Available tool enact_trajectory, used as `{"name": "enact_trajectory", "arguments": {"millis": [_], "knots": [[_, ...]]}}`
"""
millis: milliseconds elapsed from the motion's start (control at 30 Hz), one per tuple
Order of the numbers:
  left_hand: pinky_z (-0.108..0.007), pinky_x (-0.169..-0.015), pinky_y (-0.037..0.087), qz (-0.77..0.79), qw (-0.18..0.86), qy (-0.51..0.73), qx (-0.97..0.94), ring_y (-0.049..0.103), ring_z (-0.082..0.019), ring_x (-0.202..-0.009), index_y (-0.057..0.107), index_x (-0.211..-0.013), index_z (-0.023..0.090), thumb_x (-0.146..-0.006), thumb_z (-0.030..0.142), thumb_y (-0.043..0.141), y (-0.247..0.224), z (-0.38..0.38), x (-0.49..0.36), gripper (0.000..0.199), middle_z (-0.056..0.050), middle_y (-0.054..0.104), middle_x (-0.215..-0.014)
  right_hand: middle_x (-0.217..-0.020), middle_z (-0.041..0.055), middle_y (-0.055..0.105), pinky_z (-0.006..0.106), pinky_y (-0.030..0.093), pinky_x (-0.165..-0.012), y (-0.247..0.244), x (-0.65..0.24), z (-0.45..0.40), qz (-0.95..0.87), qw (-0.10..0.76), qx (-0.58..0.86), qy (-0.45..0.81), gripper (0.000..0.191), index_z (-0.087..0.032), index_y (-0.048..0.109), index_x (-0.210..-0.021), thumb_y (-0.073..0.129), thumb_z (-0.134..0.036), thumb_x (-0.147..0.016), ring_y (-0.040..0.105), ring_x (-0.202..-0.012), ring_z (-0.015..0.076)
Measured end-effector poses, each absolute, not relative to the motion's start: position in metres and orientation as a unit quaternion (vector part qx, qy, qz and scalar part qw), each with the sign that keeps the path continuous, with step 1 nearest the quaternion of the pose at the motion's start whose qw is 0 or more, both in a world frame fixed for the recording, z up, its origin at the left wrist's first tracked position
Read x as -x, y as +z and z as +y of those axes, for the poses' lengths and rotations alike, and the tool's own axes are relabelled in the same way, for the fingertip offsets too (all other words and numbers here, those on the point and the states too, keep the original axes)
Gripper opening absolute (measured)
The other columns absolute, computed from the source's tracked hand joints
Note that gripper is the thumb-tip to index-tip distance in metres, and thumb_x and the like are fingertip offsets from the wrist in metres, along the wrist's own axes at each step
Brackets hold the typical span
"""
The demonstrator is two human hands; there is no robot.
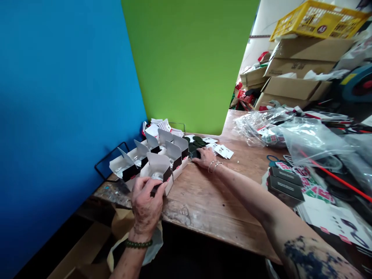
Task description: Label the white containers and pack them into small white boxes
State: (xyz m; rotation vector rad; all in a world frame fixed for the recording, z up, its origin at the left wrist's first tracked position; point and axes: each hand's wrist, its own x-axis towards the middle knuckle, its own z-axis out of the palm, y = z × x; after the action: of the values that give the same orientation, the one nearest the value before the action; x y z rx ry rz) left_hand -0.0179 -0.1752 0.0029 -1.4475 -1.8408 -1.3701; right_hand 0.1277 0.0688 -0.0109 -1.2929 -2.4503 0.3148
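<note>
Several small open-topped white and black boxes (pixel 177 149) stand upright in two rows, flaps raised, with clear plastic-wrapped pieces inside. My left hand (pixel 147 199) is at the nearest box (pixel 157 164), its fingers curled over the near edge and gripping it. Beyond the boxes lies a loose pile of dark green round discs (pixel 199 141). My right hand (pixel 204 158) reaches to the near side of that pile, thumb and fingers closed around a dark disc (pixel 195 154). Whether that disc is lifted does not show. White printed cards (pixel 223 151) lie just past my right hand.
Blue (pixel 66 97) and green panels (pixel 188 69) border the wooden table (pixel 203 197). Folded white papers (pixel 161 126) sit behind the boxes. To the right are black boxes (pixel 285 184), stickers, plastic bags (pixel 310 139) and cartons (pixel 308 54) under a yellow crate (pixel 316 21).
</note>
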Motion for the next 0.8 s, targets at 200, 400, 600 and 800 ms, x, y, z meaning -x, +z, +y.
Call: {"name": "enact_trajectory", "arguments": {"millis": [200, 400, 600, 800], "knots": [[-0.028, -0.074, 0.051, -0.654, 0.215, -0.493, 0.532, 0.057, -0.015, -0.079, 0.07, -0.08, 0.02, -0.082, 0.027, 0.073, 0.003, -0.18, 0.004, 0.008, -0.001, 0.052, -0.086, -0.121, 0.013, 0.056, 0.036, 0.042, -0.094, -0.009, -0.119, 0.058, -0.853, 0.217, 0.451, 0.149, 0.054, -0.017, 0.058, -0.12, 0.079, -0.03, -0.072, 0.049, -0.111, 0.0269], [-0.038, -0.088, 0.053, -0.689, 0.212, -0.523, 0.454, 0.056, -0.021, -0.095, 0.067, -0.116, 0.023, -0.079, 0.037, 0.075, -0.003, -0.19, 0.003, 0.04, -0.008, 0.049, -0.117, -0.097, 0.002, 0.068, 0.025, 0.047, -0.077, 0.026, -0.164, 0.098, -0.824, 0.233, 0.478, 0.197, 0.029, -0.02, 0.063, -0.11, 0.068, -0.029, -0.083, 0.061, -0.084, 0.0148], [-0.042, -0.092, 0.05, -0.711, 0.239, -0.532, 0.393, 0.054, -0.024, -0.098, 0.063, -0.124, 0.02, -0.078, 0.038, 0.076, -0.018, -0.21, -0.007, 0.052, -0.01, 0.051, -0.114, -0.066, 0.0037, 0.066, 0.025, 0.048, -0.058, 0.03, -0.227, 0.16, -0.747, 0.189, 0.599, 0.218, 0.02, -0.013, 0.07, -0.082, 0.076, -0.031, -0.075, 0.061, -0.06, 0.0155], [-0.039, -0.091, 0.052, -0.663, 0.194, -0.515, 0.508, 0.055, -0.024, -0.105, 0.067, -0.108, 0.022, -0.08, 0.023, 0.074, -0.036, -0.213, -0.044, 0.029, -0.009, 0.047, -0.114, -0.06, 0.0023, 0.066, 0.027, 0.051, -0.064, 0.002, -0.237, 0.158, -0.742, 0.143, 0.618, 0.219, 0.022, -0.014, 0.073, -0.069, 0.085, -0.03, -0.06, 0.061, -0.062, 0.0173]]}}
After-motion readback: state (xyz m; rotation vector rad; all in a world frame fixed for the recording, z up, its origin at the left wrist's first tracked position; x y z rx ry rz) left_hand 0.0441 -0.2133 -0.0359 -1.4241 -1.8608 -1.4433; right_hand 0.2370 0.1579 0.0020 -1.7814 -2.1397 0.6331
